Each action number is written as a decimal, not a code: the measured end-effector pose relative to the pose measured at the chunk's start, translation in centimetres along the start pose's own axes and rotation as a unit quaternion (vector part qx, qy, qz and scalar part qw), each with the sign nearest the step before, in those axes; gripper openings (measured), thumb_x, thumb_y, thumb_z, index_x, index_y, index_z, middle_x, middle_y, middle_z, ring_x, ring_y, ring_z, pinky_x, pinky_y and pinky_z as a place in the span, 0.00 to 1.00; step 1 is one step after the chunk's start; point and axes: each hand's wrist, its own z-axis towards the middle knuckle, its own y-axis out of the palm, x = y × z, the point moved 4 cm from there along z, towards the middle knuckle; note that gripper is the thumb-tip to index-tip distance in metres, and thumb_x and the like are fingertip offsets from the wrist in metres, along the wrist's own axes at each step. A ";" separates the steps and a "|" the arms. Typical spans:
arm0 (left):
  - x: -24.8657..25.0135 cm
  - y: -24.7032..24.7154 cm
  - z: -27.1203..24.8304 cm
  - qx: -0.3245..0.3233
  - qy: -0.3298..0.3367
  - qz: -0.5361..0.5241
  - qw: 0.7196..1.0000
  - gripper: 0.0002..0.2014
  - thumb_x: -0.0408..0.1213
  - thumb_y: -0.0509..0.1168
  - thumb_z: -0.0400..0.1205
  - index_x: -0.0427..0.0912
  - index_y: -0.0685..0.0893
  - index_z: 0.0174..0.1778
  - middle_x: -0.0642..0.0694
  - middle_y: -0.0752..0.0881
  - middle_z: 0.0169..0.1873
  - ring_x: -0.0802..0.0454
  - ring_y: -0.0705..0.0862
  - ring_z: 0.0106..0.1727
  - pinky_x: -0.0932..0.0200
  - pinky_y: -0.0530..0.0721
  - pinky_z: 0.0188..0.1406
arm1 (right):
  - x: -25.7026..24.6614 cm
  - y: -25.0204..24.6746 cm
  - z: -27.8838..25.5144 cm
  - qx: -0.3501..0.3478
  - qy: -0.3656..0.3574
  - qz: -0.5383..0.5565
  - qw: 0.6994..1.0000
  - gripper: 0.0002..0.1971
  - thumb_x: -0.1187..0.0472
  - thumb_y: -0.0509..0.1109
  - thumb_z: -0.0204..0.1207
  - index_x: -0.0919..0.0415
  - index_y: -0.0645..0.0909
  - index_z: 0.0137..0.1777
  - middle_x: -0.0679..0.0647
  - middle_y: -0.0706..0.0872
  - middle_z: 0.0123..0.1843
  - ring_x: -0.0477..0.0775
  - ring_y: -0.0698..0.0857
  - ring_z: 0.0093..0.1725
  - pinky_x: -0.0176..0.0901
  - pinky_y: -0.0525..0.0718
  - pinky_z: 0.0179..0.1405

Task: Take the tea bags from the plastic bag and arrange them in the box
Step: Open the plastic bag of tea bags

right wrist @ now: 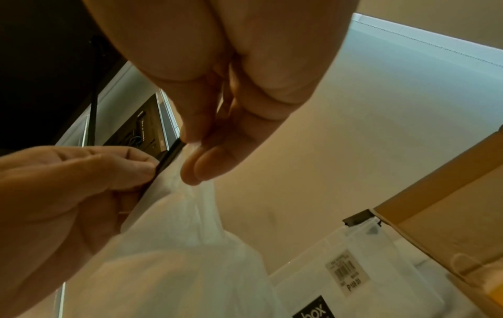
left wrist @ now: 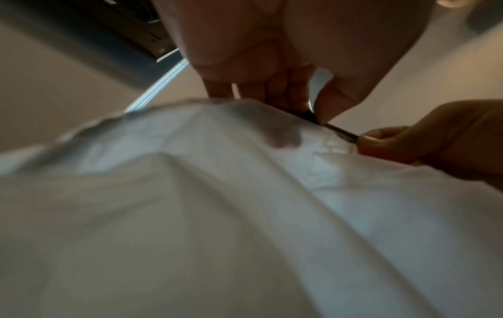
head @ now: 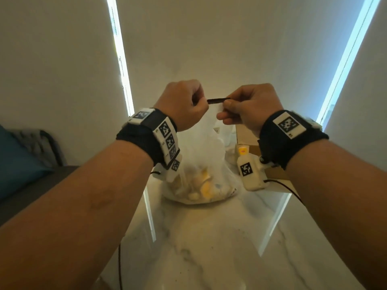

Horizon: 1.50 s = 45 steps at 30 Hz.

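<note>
Both my hands pinch the black seal strip of the plastic bag of tea bags.

The plastic bag (head: 199, 164) stands on the marble table (head: 209, 237), tea bags (head: 204, 185) heaped at its bottom. My left hand (head: 182, 103) and right hand (head: 249, 105) each pinch one end of its black seal strip (head: 217, 100). A clear box (right wrist: 354, 286) and cardboard carton (right wrist: 449, 215) sit just beside it.

Tea bags (head: 204, 181): blurred through plastic bag (head: 201, 147), count unreadable. Box (right wrist: 362, 279): cut off at frame edge, mostly hidden behind right wrist in head view.
</note>
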 end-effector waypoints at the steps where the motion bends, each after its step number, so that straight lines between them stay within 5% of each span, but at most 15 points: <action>1: -0.1 0.0 -0.3 -0.010 -0.003 0.001 1.000 0.04 0.38 0.65 0.79 0.44 0.83 0.40 0.50 0.84 0.31 0.50 0.82 0.34 0.53 0.84 0.36 | 0.3 -0.3 -0.2 -0.001 0.002 0.001 1.000 0.03 0.72 0.72 0.81 0.72 0.86 0.50 0.67 0.92 0.41 0.58 0.94 0.40 0.48 0.94 0.41; 10: 0.9 -1.1 -2.2 -0.036 -0.019 0.085 0.996 0.03 0.37 0.65 0.81 0.46 0.80 0.41 0.46 0.85 0.36 0.46 0.84 0.38 0.53 0.83 0.39 | 1.9 -4.9 -1.8 0.017 0.017 0.030 0.999 0.04 0.71 0.69 0.83 0.69 0.84 0.53 0.66 0.91 0.44 0.55 0.94 0.40 0.44 0.93 0.41; 19: -1.0 -0.1 -1.7 0.001 -0.016 0.044 0.999 0.04 0.38 0.64 0.84 0.46 0.78 0.43 0.49 0.84 0.37 0.53 0.80 0.38 0.75 0.72 0.33 | 3.6 -5.4 -0.4 0.026 0.018 0.058 0.998 0.05 0.71 0.67 0.84 0.70 0.83 0.56 0.67 0.90 0.45 0.57 0.94 0.42 0.45 0.93 0.40; 25: -0.5 0.4 -2.4 0.009 0.000 0.013 1.000 0.04 0.36 0.64 0.84 0.46 0.78 0.44 0.50 0.83 0.37 0.56 0.79 0.38 0.78 0.72 0.34 | 3.4 -5.7 -0.8 0.030 0.020 0.053 0.998 0.04 0.71 0.66 0.85 0.69 0.82 0.55 0.64 0.89 0.43 0.56 0.94 0.41 0.46 0.94 0.41; 32: 0.2 -1.8 -3.5 0.004 -0.006 0.105 0.994 0.03 0.40 0.63 0.82 0.48 0.76 0.42 0.49 0.82 0.41 0.50 0.80 0.44 0.58 0.75 0.44 | 1.5 -6.4 -2.7 0.035 0.000 0.036 0.999 0.05 0.71 0.67 0.84 0.70 0.82 0.57 0.65 0.90 0.44 0.56 0.94 0.41 0.46 0.94 0.40; 37: 0.3 -3.9 -5.4 -0.004 -0.043 0.158 0.986 0.03 0.41 0.62 0.79 0.48 0.78 0.41 0.49 0.81 0.40 0.47 0.79 0.45 0.53 0.75 0.45 | 0.7 -6.5 -4.2 0.028 0.001 0.030 0.999 0.06 0.70 0.67 0.84 0.68 0.83 0.57 0.67 0.91 0.48 0.56 0.94 0.42 0.45 0.94 0.40; 41: 2.9 -3.3 -4.8 -0.059 -0.032 0.075 0.995 0.11 0.43 0.64 0.85 0.48 0.84 0.61 0.54 0.84 0.50 0.54 0.81 0.52 0.57 0.77 0.56 | 0.3 -6.2 -4.6 0.014 0.003 0.034 0.999 0.06 0.70 0.65 0.86 0.67 0.82 0.58 0.68 0.90 0.50 0.56 0.94 0.43 0.43 0.93 0.41; 45: 4.1 -2.4 -3.3 -0.111 -0.043 0.046 0.992 0.07 0.37 0.64 0.87 0.48 0.88 0.52 0.59 0.83 0.36 0.62 0.79 0.38 0.68 0.72 0.39 | 0.4 -6.2 -4.2 0.019 0.010 0.028 0.999 0.07 0.69 0.65 0.86 0.67 0.82 0.60 0.68 0.90 0.50 0.55 0.94 0.43 0.42 0.93 0.40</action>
